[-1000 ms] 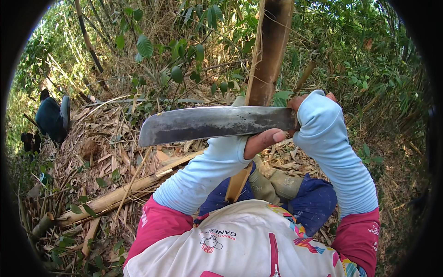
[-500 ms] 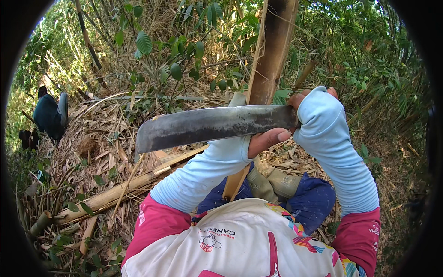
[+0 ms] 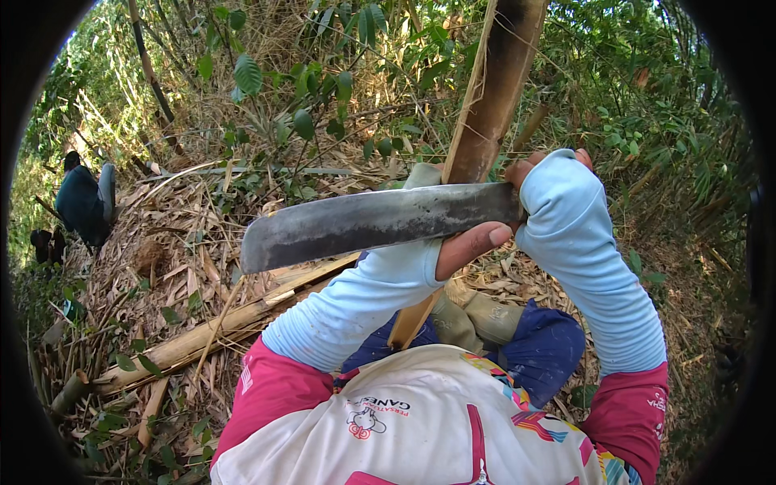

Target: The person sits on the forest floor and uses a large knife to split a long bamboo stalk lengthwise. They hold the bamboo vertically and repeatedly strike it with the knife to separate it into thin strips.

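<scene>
A broad machete (image 3: 364,220) with a dark, worn blade lies crosswise in front of me, its squared tip toward the left. My right hand (image 3: 550,174), half covered by a light blue sleeve, is closed at the handle end, and the handle itself is hidden. Behind the blade a split bamboo pole (image 3: 491,105), brown on its inner face, slants from the upper right down to between my legs. My left hand (image 3: 469,246) is closed round this pole just below the blade. Its thumb shows beneath the blade's lower edge, while its other fingers are hidden.
Another bamboo pole (image 3: 202,341), split and pale, lies on the dry leaf litter (image 3: 182,267) at the left. A dark figure or clothed shape (image 3: 83,202) is at the far left. Leafy shoots (image 3: 303,121) rise ahead. Boots (image 3: 489,319) are below my hands.
The bamboo pole's upper end has tilted to the right. Against it, the machete and both hands have shifted only slightly.
</scene>
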A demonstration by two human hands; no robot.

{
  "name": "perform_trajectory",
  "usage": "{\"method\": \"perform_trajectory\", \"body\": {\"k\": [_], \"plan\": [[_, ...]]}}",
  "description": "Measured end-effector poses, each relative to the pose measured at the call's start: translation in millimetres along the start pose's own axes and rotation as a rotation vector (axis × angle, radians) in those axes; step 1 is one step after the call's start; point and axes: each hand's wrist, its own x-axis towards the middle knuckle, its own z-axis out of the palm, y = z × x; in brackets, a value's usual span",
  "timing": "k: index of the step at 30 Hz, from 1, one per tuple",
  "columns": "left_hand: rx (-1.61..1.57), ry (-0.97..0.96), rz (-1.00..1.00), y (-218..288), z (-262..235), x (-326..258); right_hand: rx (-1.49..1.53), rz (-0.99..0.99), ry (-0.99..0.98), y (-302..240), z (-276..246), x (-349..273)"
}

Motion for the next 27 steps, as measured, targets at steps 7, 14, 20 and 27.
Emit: {"method": "perform_trajectory", "body": {"k": [7,14,20,27], "plan": [[0.035,-0.058,-0.066,-7,3,-1,-0.007,0.029,-0.090,-2,-7,2],[0.084,0.065,0.073,-15,16,-9,0.055,-0.064,-0.059,4,-8,3],[0.074,0.084,-0.011,-21,19,2,0.135,0.087,-0.186,13,2,17],[-0.149,-0.020,-0.094,-41,16,10,0.105,0.056,-0.190,23,17,29]]}}
